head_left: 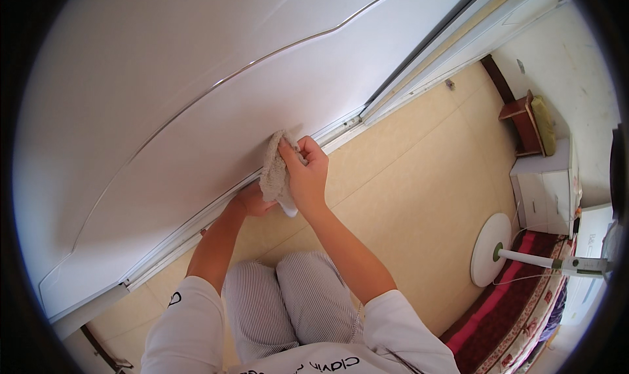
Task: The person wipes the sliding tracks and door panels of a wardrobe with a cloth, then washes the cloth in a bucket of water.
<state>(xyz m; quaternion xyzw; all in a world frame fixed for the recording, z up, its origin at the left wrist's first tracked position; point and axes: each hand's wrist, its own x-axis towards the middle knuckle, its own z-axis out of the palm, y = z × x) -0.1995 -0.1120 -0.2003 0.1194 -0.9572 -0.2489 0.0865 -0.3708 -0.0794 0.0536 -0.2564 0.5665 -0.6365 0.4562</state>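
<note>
My right hand grips a beige, fluffy cleaning cloth between thumb and curled fingers, with a paler end hanging below. The cloth is beside the lower part of a large white door panel, which carries a curved silver trim line. Lower and to the left, my left hand is close to the panel's bottom edge. The cloth partly covers that hand, so its fingers are mostly hidden and I cannot tell what they touch.
A white track runs along the floor under the panel. Beige tiles spread to the right. Farther right are a white cabinet, a brown wooden stand, a fan with a round white base, and a red patterned bedspread.
</note>
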